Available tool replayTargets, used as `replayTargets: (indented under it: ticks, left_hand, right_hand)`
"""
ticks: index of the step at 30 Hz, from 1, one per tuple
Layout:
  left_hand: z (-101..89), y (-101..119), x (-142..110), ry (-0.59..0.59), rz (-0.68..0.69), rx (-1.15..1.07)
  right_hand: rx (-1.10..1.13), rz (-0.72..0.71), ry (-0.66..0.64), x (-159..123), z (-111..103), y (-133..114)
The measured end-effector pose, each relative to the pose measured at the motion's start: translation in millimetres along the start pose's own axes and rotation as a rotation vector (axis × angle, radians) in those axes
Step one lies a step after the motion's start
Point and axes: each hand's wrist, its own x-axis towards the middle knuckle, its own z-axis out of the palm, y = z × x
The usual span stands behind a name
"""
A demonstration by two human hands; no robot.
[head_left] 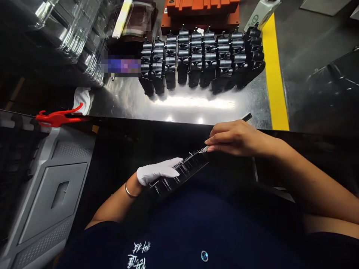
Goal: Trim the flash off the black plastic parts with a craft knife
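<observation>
My left hand (pixel 158 171), in a white glove, is closed around a black plastic part (pixel 190 168) with ribs across it. The part is held tilted in front of my body, its far end up and to the right. My bare right hand (pixel 234 138) pinches a slim craft knife (pixel 206 149). The knife's silvery tip meets the upper right end of the part, and its dark back end sticks out above my knuckles. My fingers hide the middle of its handle.
Black moulded parts (pixel 196 56) stand in a row on the metal table (pixel 179 108). Behind them are orange blocks (pixel 203 15) and a white bottle (pixel 262 13). Plastic-wrapped stacks (pixel 75 33), red cutters (pixel 57 118) and a grey crate (pixel 56 186) lie left. Yellow tape (pixel 276 74) runs right.
</observation>
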Motion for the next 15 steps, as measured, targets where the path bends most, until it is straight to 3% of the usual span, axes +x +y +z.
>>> replayTargets:
  ticks: [3, 7, 10, 15]
  left_hand:
    - [0.3, -9, 3, -0.089, -0.103, -0.197]
    - [1.6, -14, 6, -0.073, -0.036, -0.363]
    - [4.5, -8, 8, 0.064, 0.041, -0.200]
    - [12.5, 3, 9, 0.270, 0.166, 0.097]
  right_hand:
    - [0.068, -0.042, 0.107, 1, 9, 4]
    - [0.181, 0.077, 0.406, 4, 32, 4]
    - [0.135, 0.240, 0.617, 7, 47, -3]
    - [0.016, 0.323, 0.575, 7, 58, -18]
